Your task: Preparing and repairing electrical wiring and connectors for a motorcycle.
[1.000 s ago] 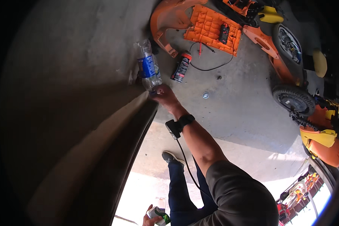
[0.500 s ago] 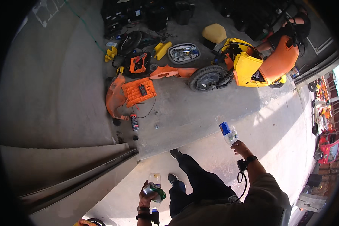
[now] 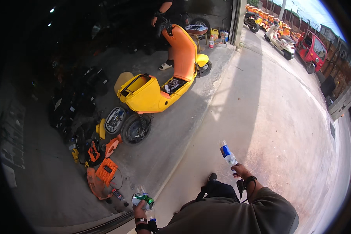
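Observation:
At the lower left, my left hand (image 3: 139, 210) is closed round a green and silver drink can (image 3: 147, 200), which looks dented. A clear plastic bottle (image 3: 150, 213) is in the same grip, partly hidden behind the can. My right hand (image 3: 241, 171) reaches out over the pale concrete, its fingers wrapped round one end of another clear plastic bottle (image 3: 230, 159) with a blue label. That bottle tilts up and to the left, and some of its end is covered by the fingers.
A yellow and orange scooter (image 3: 144, 95), partly stripped, stands ahead on the left. Orange panels (image 3: 105, 171), a spray can (image 3: 117, 194) and a tub of small parts (image 3: 115, 120) lie near it. A person (image 3: 163, 15) is behind the scooter. A red vehicle (image 3: 310, 50) is parked outside.
My view has swung right toward the outdoor yard, so the scooter appears farther left. Both hands keep their hold on the can and bottles. One foot has gone out of sight.

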Available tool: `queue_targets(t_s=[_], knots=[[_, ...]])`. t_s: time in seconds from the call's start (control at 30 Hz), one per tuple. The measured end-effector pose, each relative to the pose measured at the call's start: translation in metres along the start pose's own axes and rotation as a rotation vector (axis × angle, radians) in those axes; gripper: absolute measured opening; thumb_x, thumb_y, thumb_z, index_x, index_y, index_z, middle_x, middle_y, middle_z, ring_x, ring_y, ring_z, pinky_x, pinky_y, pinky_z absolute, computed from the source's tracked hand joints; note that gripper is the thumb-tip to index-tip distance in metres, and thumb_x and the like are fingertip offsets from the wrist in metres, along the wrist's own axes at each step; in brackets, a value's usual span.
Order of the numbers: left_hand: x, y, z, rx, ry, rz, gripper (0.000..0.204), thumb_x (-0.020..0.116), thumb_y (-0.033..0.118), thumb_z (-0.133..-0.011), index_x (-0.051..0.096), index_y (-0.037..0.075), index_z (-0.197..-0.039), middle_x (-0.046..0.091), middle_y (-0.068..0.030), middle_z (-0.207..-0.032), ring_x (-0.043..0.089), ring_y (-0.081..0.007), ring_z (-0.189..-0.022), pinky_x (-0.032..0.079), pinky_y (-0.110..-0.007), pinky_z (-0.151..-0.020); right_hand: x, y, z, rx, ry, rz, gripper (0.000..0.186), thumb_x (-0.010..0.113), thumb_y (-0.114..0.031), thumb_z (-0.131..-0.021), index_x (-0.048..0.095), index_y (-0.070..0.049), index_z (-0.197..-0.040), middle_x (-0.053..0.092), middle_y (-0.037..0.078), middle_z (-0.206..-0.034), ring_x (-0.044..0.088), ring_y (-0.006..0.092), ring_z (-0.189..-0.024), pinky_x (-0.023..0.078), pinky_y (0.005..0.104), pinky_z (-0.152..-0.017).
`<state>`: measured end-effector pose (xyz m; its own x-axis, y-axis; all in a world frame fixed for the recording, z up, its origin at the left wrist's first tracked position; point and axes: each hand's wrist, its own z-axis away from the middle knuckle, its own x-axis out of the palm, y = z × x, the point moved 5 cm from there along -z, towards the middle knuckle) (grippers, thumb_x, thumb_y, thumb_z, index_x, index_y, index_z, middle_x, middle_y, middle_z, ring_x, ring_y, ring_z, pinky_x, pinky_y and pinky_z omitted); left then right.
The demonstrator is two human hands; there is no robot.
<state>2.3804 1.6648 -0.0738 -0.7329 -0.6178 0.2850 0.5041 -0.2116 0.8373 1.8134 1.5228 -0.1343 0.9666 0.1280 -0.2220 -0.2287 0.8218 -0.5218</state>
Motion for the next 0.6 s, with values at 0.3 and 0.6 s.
queue_targets(t_s=[0.3,0.6], knots=[[0.343,-0.033,-0.098,-0.035,-0.318,-0.145,0.040,0.062,0.008,-0.075,0.052,0.002,-0.113,0.062,-0.0082,-0.100,0.062,-0.0244,-0.090,0.051,-0.039,-0.082,-0.190,-0.063,-0.068,-0.108,0.020,-0.259,0.044,0.058,-0.027,-0.079,0.051,-0.002,-0.114,0.058,0.011,-0.102,0.063,0.0273,-0.077,0.054,0.0356,-0.062],[0.608,-0.075,-0.236,-0.260,-0.375,-0.182,0.039,0.066,0.015,-0.073,0.056,0.005,-0.110,0.063,-0.0079,-0.100,0.062,-0.0230,-0.090,0.049,-0.037,-0.080,-0.332,-0.050,-0.155,0.122,0.182,-0.528,0.047,0.053,-0.028,-0.080,0.046,0.000,-0.117,0.058,0.018,-0.098,0.064,0.0276,-0.066,0.054,0.0353,-0.053]])
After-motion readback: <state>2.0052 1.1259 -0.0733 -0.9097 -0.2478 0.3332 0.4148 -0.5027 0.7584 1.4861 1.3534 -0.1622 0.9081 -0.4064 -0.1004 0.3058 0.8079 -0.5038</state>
